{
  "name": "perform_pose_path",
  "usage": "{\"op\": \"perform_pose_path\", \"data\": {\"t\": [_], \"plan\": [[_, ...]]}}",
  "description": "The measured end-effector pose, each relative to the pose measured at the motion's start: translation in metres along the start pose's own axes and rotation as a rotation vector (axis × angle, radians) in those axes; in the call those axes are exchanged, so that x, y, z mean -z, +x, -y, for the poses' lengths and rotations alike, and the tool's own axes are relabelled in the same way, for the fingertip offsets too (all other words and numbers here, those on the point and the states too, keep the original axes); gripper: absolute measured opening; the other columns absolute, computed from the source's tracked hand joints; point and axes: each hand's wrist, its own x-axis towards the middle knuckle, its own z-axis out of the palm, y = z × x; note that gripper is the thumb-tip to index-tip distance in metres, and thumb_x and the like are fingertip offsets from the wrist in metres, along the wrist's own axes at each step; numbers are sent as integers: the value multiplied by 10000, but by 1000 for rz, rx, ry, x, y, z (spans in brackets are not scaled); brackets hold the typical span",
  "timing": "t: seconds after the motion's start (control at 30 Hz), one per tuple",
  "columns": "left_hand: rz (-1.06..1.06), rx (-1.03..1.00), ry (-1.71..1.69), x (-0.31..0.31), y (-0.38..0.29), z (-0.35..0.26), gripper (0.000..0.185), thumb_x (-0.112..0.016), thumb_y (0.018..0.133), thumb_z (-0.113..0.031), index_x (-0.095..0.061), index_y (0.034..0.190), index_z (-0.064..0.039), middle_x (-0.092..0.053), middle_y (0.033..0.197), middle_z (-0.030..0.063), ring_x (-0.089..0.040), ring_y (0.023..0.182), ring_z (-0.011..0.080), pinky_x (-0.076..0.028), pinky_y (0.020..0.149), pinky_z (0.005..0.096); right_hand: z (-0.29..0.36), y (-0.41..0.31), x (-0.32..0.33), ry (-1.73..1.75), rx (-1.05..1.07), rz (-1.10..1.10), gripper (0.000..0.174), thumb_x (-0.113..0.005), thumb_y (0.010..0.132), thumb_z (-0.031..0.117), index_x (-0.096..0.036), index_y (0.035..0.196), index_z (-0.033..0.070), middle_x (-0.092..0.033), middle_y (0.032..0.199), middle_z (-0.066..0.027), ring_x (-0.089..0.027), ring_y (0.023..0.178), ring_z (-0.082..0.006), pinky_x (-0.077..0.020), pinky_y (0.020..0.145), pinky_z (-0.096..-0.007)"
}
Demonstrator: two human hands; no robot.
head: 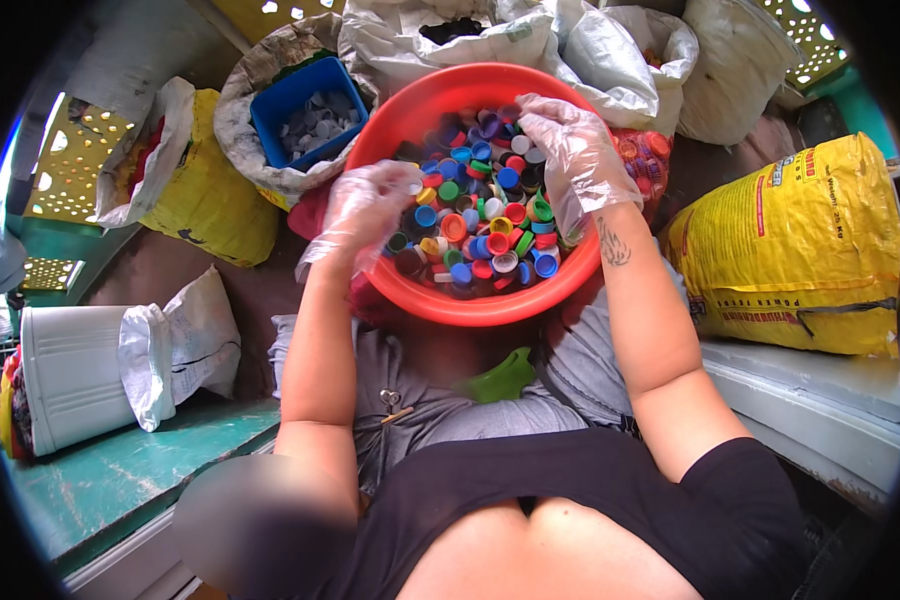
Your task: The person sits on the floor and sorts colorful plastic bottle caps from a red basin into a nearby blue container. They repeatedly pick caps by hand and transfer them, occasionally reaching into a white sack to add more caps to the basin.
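A round red plastic basin (487, 313) stands before me, filled with loose plastic bottle caps (454, 227) in many colours. My left hand (371, 202), in a clear plastic glove, is over the basin's left side with a whitish cap (414, 187) at its fingertips. My right hand (570, 142), gloved the same way, reaches over the right rim. Its fingers are bent at the upper right edge of the caps; whether they hold one cannot be told.
Behind the basin stand white woven sacks (450, 46). A blue bin (264, 135) with pale caps sits in a sack at the upper left. Yellow sacks (787, 255) (214, 187) flank both sides. A white pail (79, 375) lies at the left, and a red mesh bag (649, 161) touches the basin's right.
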Motion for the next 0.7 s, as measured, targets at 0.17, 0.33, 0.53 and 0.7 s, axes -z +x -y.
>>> {"op": "perform_pose_path", "data": {"t": [0.17, 0.33, 0.53, 0.7], "plan": [[171, -4, 614, -31, -13, -18, 334, -773, 849, -210, -764, 1173, -129, -751, 1087, 141, -706, 1046, 339, -547, 924, 413, 9, -19, -14, -1005, 96, 415, 263, -720, 875, 159, -776, 1110, 56, -749, 1113, -172, -711, 1086, -292, -532, 982, -377], [283, -26, 755, -43, -12, -16, 413, -816, 825, -280, -733, 1199, -127, -691, 1217, 168, -641, 1174, 353, -516, 994, 436, -21, -29, -47, -1361, 216, 456, 308, -628, 873, 163, -763, 1140, 90, -742, 1123, -177, -695, 1069, -362, -542, 958, -470], [-75, -171, 636, -32, 12, -6, 341, -774, 863, -257, -733, 1188, -164, -675, 1234, 179, -634, 1182, 372, -509, 1020, 458, -44, -24, -56, -1561, 247, 525, 246, -628, 869, 172, -773, 1051, 95, -759, 988, -167, -727, 954, -348, -573, 856, -472], [270, -148, 784, -21, 5, -18, 258, -686, 894, -204, -759, 1140, -175, -712, 1148, 157, -670, 1117, 367, -532, 970, 465, -30, -24, -50, -1477, 182, 463, 260, -658, 830, 200, -765, 1038, 87, -742, 1010, -202, -712, 999, -366, -563, 882, -471]]}}
